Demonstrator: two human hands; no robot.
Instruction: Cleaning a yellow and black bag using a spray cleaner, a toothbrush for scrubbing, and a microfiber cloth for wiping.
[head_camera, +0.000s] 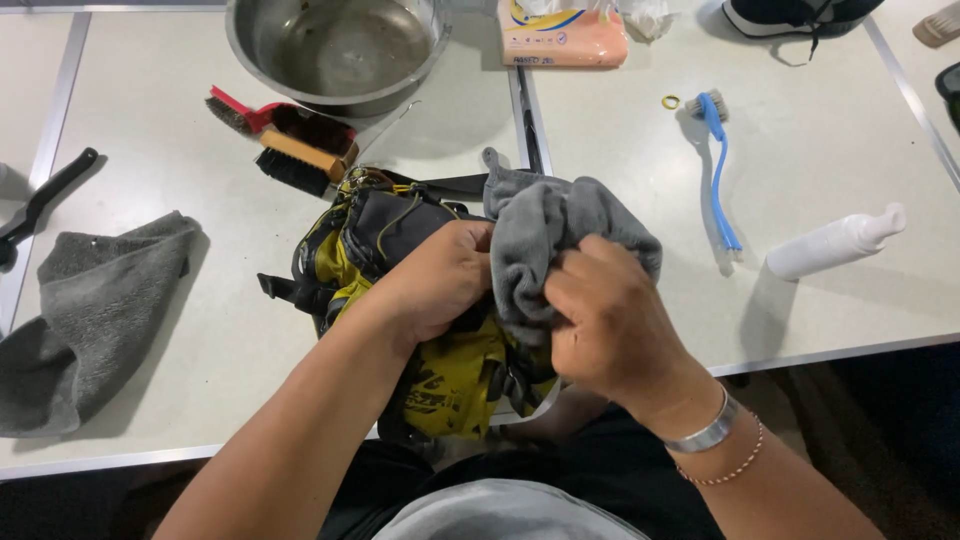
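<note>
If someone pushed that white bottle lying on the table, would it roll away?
Probably yes: the white bottle lies on its side on the smooth table, and its body looks round. It might curve rather than roll straight, since the cap end is narrower.

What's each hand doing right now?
Left hand: closed, gripping the yellow bag and the grey cloth.
Right hand: closed, pinching the cloth.
</note>
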